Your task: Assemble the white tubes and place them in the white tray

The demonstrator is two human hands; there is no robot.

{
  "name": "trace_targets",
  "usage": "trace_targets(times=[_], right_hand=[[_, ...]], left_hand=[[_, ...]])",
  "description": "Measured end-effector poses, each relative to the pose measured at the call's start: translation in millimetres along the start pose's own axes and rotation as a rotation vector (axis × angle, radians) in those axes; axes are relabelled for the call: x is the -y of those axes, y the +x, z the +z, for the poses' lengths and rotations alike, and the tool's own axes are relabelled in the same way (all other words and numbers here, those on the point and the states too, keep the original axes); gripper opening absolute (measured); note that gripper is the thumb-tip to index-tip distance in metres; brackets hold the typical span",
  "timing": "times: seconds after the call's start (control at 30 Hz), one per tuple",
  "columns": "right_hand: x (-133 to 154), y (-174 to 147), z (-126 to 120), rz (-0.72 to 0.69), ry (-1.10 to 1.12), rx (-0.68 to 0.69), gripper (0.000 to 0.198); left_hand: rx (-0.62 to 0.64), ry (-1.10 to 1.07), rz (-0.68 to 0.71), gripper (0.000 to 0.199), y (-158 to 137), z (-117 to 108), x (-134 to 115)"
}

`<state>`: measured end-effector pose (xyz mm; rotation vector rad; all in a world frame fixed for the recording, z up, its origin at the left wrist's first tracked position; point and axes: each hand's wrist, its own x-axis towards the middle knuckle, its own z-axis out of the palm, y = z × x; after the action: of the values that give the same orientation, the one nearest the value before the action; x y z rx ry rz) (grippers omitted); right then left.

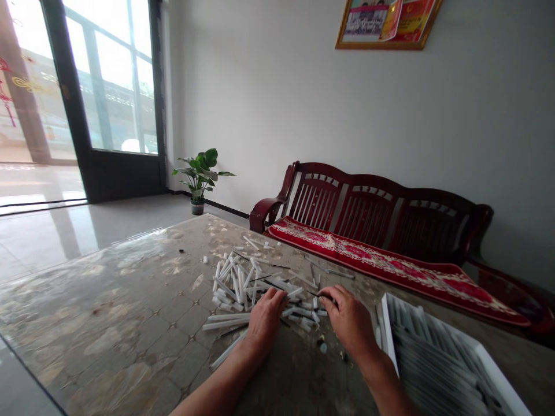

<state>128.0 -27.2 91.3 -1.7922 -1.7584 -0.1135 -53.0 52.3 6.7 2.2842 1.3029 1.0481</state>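
Note:
My left hand (266,316) is closed at the near side of a loose pile of short white tubes (236,277). Its fingertips pinch a white tube (295,293) that points to the right. Across from it, my right hand (349,316) is closed in a pinch on a thin dark stick (313,293), whose end points left towards the tube. More thin dark sticks lie among the white tubes. Longer white tubes (228,321) rest beside my left wrist. My fingers hide part of both held pieces.
A white box (388,335) filled with long greyish tubes (437,364) stands right of my right forearm. Small scraps (323,346) lie on the patterned table (143,341). Beyond it are a dark red wooden bench (364,208), a potted plant (198,176) and a glass door (108,86).

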Motion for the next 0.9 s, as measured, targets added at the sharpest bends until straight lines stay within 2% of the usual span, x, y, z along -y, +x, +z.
trace_targets(times=[0.2, 0.47, 0.63, 0.9], right_hand=[[0, -1, -6, -0.033, -0.134, 0.014, 0.013], [-3, 0, -13, -0.019, -0.217, 0.045, 0.013], [-3, 0, -10, -0.014, -0.229, 0.067, 0.014], [-9, -1, -11, -0.004, -0.215, 0.049, 0.015]], left_hand=[[0.014, 0.086, 0.101, 0.015, 0, 0, -1], [0.006, 0.037, 0.129, 0.017, 0, 2, -1], [0.03, 0.087, 0.164, 0.016, 0, -1, -3], [-0.013, 0.132, 0.208, 0.018, 0, -2, -4]])
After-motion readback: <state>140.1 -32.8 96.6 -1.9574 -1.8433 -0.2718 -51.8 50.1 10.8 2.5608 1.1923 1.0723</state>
